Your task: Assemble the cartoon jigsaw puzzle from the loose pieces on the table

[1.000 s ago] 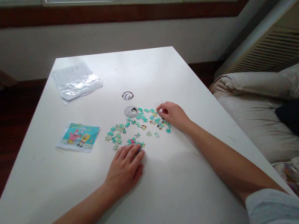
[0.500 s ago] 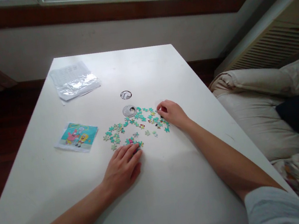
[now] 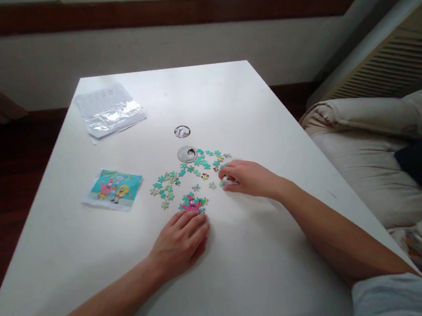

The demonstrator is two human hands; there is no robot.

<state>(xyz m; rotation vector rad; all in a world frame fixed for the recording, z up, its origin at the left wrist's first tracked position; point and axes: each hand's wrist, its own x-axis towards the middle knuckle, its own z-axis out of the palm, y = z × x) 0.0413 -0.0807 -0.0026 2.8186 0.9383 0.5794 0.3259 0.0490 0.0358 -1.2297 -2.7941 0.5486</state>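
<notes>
Loose puzzle pieces, mostly teal and pale green, lie in an arc on the white table. Close to me is a small joined patch of puzzle with a pink cartoon figure on it. My left hand rests flat at the near edge of this patch, fingertips touching it and covering its lower part. Over the right end of the arc is my right hand, thumb and fingers curved but apart. Pieces lie under and between its fingers; none is visibly gripped. A printed cartoon picture in clear wrapping lies to the left.
Beyond the pieces, a round metal cable-hole cover and a round opening are set in the white table. Papers in a plastic sleeve lie at the far left. A beige sofa stands along the right side.
My right hand has come nearer and its fingers have spread. My left hand has drawn back slightly, uncovering more of the pink figure. The whole view has shifted a little.
</notes>
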